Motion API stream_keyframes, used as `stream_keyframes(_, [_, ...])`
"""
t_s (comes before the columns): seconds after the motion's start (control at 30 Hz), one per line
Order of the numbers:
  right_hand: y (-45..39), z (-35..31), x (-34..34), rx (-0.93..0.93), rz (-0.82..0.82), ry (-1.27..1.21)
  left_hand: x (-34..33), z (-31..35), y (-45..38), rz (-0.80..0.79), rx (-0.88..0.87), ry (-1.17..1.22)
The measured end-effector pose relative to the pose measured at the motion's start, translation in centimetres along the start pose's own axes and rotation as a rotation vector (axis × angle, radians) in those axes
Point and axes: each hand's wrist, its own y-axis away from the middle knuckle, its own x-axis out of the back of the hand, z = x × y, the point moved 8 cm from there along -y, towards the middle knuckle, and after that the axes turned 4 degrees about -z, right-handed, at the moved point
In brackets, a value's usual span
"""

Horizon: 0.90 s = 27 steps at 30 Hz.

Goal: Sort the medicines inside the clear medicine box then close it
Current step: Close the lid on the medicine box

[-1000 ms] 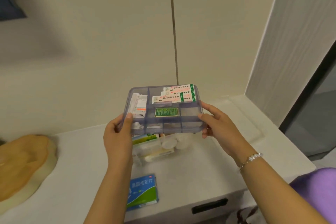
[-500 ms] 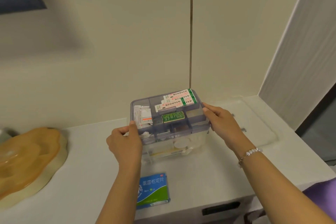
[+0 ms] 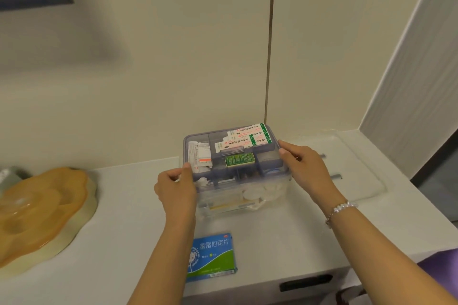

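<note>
A grey-tinted divided tray (image 3: 269,160) sits in the top of the clear medicine box (image 3: 270,197) on the white counter. My left hand (image 3: 177,187) grips the tray's left end and my right hand (image 3: 303,166) grips its right end. The tray holds white-and-green medicine packets (image 3: 250,137), a small green box (image 3: 240,160) and white sachets (image 3: 200,156). Round white containers (image 3: 257,192) show through the box wall below. A blue-and-green medicine box (image 3: 212,256) lies flat on the counter in front.
An orange-topped sculpted dish (image 3: 42,215) stands at the left. The clear lid (image 3: 352,163) lies flat right of the box, near the corner wall. The counter's front edge has a dark handle slot (image 3: 306,282). A purple object (image 3: 443,265) is at the lower right.
Both hands have lowered the divided tray from above the clear box down onto its top. The view has shifted, showing more of the counter.
</note>
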Motion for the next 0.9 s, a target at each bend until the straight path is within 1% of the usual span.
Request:
stream_keyframes(0.13, [-0.1,1.0,0.2,-0.078,0.051,-0.039,-0.4,-0.5,0.1,-0.04,0.042,0.076])
stream_keyframes(0.23, [-0.2,2.0,-0.3,-0.171,0.005,-0.122,-0.4,-0.5,0.0,-0.07,0.016,0.094])
stream_keyframes(0.3, [-0.1,2.3,-0.5,-0.2,-0.003,-0.133,-0.4,-0.3,-0.1,-0.084,-0.006,0.101])
stream_keyframes(0.53, [0.2,2.2,-0.5,-0.151,0.036,-0.074,-1.0,0.0,-1.0,-0.146,-0.002,0.126])
stream_keyframes(0.63, [0.2,2.1,-0.5,-0.144,0.011,-0.074,-1.0,-0.2,-1.2,-0.135,0.016,0.109])
stream_keyframes(0.7, [0.3,1.9,-0.6,-0.132,-0.019,-0.074,-0.9,-0.1,-1.0,-0.099,0.02,0.061])
stream_keyframes(0.73, [0.3,1.8,-0.5,-0.127,-0.027,-0.075,-0.7,0.3,-0.8,-0.068,-0.008,0.022])
stream_keyframes(0.77, [0.4,1.7,-0.2,-0.124,-0.019,-0.077,-0.5,1.1,-0.3,-0.029,-0.08,-0.042])
stream_keyframes(0.83, [0.6,1.6,1.2,-0.118,0.048,-0.047,-0.6,3.6,1.6,0.02,-0.321,-0.172])
stream_keyframes(0.87, [0.8,1.7,2.0,-0.117,0.085,-0.014,-1.1,4.6,2.6,0.001,-0.428,-0.191])
stream_keyframes(0.9, [0.9,1.8,2.8,-0.118,0.114,0.013,-1.8,5.2,3.7,-0.041,-0.49,-0.184])
